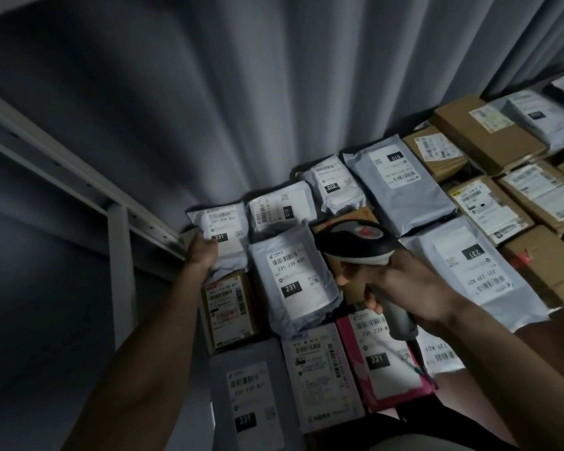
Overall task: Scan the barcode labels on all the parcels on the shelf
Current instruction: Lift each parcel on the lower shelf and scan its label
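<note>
Gripping a handheld barcode scanner (363, 245) in a curled right hand (401, 288), a person works across a dim shelf (150, 229) packed with parcels, the scanner's head tipped toward the far rows at twelve o'clock. Nearest the camera, at six o'clock, lie a grey mailer (248, 402), a white-labelled packet (319, 369) and a pink parcel (378, 362), labels up. Beyond them, at the centre, a white mailer marked 231 (293, 281) sits just left of the scanner. At ten o'clock the left hand (202, 253) rests its fingers on the near edge of the far-left white mailer (223, 232), touching it; whether it pinches the bag cannot be told. Cardboard boxes (482, 138) run toward two o'clock, before a grey curtain (241, 92). The work appears to be mid-round, with the far-left mailer seemingly next; that would call for steadying it flat and aiming the scanner at its barcode.
</note>
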